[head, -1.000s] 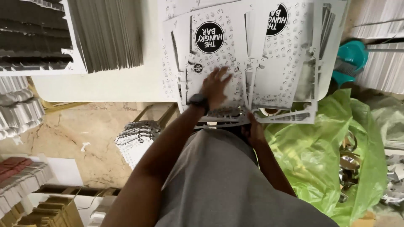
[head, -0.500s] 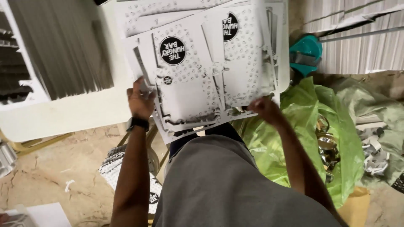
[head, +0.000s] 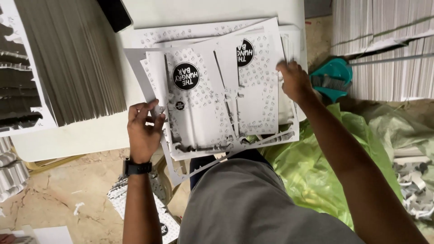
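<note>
A stack of white die-cut cardboard sheets (head: 212,104) with small grey patterns and round black labels lies on a white table (head: 81,135), overhanging its near edge. My left hand (head: 143,131), with a black watch at the wrist, grips the stack's left edge. My right hand (head: 294,81) holds the stack's right edge, fingers curled over the top sheets. I stand right against the table, my grey shirt below the sheets.
A tall row of grey-edged flat cards (head: 68,58) stands at the left. A black object (head: 115,13) lies at the table's top. A green plastic bag (head: 316,167) with scraps sits at the right, a teal brush (head: 332,79) beside it. More patterned sheets (head: 135,203) lie on the floor.
My left hand moved from the top of the stack to its left edge. My right hand rose from the near edge to the right edge. The view shifted toward the table.
</note>
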